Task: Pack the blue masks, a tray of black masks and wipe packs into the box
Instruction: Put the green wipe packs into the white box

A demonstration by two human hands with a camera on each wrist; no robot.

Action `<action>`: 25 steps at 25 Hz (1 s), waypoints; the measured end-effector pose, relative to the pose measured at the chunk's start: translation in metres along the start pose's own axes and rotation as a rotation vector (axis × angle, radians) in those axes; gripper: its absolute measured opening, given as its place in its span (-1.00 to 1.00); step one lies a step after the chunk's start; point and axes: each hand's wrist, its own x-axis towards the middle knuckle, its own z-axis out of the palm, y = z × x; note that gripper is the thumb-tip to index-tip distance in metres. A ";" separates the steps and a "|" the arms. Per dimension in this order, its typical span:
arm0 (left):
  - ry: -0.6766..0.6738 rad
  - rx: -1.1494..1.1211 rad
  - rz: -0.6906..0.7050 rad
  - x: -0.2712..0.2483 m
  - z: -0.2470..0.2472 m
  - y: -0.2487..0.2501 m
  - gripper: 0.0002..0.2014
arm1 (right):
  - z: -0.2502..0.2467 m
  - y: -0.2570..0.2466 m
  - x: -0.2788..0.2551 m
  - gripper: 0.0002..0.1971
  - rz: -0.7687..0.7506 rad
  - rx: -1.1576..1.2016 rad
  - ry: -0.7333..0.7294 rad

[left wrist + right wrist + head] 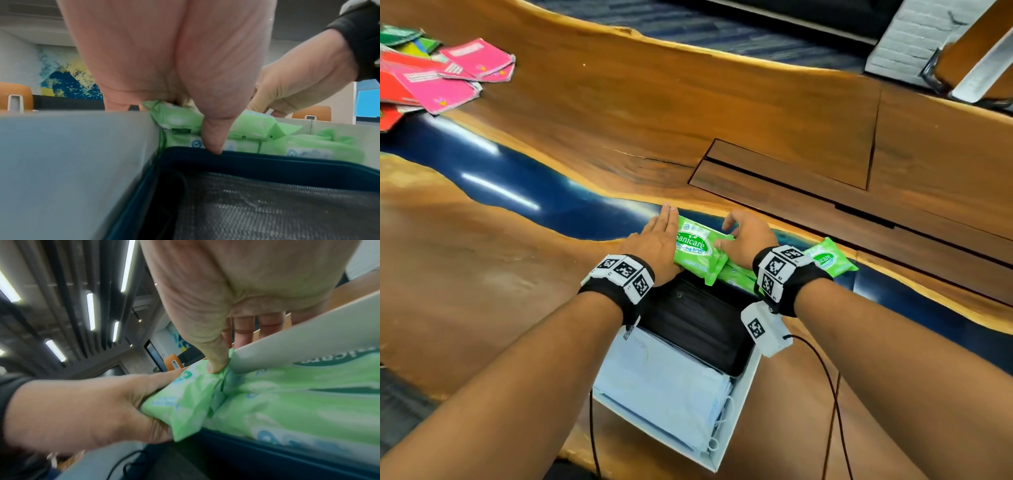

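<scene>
A white box lies on the table, with blue masks at its near end and a black tray of black masks in the middle. At the far end lie green wipe packs. One more wipe pack lies at the box's far right. Both hands hold the top wipe pack over them. My left hand has straight fingers along its left end and its thumb on the near face. My right hand pinches the right end, its thumb on the crimped seam.
Pink, red and green packets are scattered at the far left of the wooden table, which has a blue resin strip. A flush hatch sits beyond the box. A black cable runs beside my right forearm.
</scene>
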 end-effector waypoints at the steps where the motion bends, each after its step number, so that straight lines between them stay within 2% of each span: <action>1: 0.017 0.017 -0.006 -0.001 0.002 0.001 0.06 | 0.000 0.000 0.003 -0.76 -0.001 0.007 -0.010; 5: 0.072 0.027 0.003 -0.004 0.008 0.003 0.02 | 0.002 0.006 0.013 -0.82 0.060 0.083 -0.041; 12: 0.079 0.020 0.022 -0.007 0.006 0.004 -0.06 | 0.001 0.011 0.016 -0.76 0.088 0.148 -0.063; 20: -0.033 -0.073 -0.006 -0.011 -0.004 -0.004 0.01 | -0.004 0.021 0.004 -0.65 0.069 0.055 -0.059; 22: -0.069 0.001 0.009 -0.013 -0.006 -0.006 0.01 | -0.003 0.019 0.003 -0.65 0.070 0.051 -0.062; 25: -0.042 0.204 0.013 -0.013 -0.002 -0.003 0.01 | -0.003 0.020 0.004 -0.64 0.080 0.058 -0.071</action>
